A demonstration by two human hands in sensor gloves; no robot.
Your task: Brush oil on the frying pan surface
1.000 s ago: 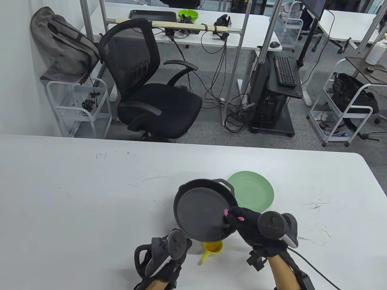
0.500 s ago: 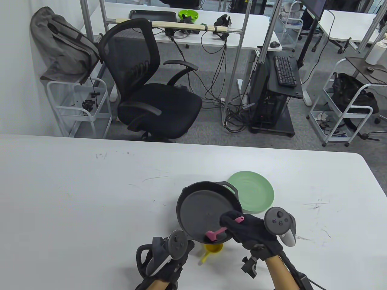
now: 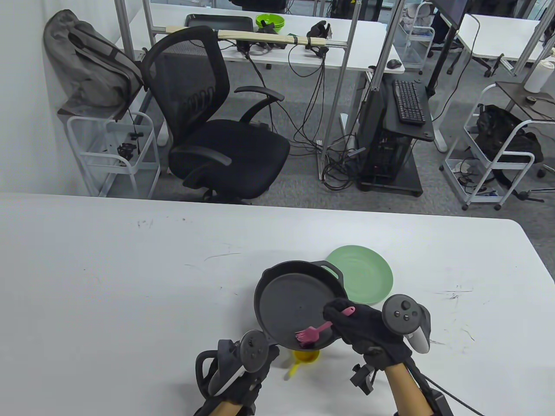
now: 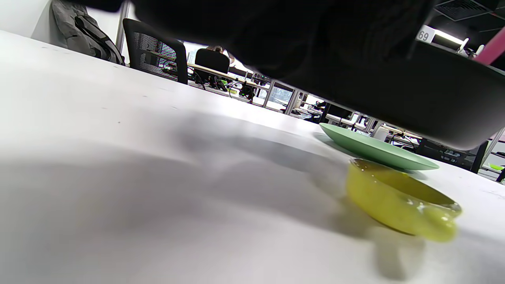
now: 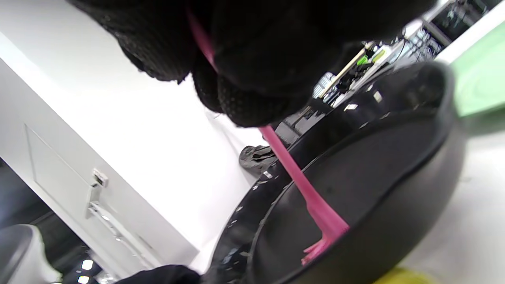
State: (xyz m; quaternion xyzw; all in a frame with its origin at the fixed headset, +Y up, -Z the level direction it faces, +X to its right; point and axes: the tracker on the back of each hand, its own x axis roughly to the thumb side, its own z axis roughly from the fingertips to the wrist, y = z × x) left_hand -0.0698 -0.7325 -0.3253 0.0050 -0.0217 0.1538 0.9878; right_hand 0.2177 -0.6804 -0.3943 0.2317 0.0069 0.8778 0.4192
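Seen from above the white desk [image 3: 130,268], the round black cast-iron frying pan [image 3: 290,303] is held up off the surface near the front edge, its far rim overlapping the pale green round plate [image 3: 368,273] behind and to its right. The left hand [image 3: 243,372], in a black glove with a tracker on its back, sits at the pan's near-left rim where the handle would be — the handle itself and the fingers are hidden, so whether that grip is clamped on it cannot be told from here. The right hand [image 3: 364,329] has its grip closed around the handle of a pink silicone basting brush [image 3: 314,333], whose bristle head lies on the pan's inner floor close to the near rim. A small yellow cup with a short handle [image 3: 305,357] stands on the desk just under the pan's near edge. From the left wrist, the glove is a dark mass across the top, the pan's underside [image 4: 414,94] hangs above the desk, and the yellow cup [image 4: 398,199] and green plate [image 4: 375,148] rest below it. From the right wrist, the gloved fingers [image 5: 252,59] pinch the pink brush stem [image 5: 292,165] — its bristles touch the pan floor [image 5: 355,185] by the wall.
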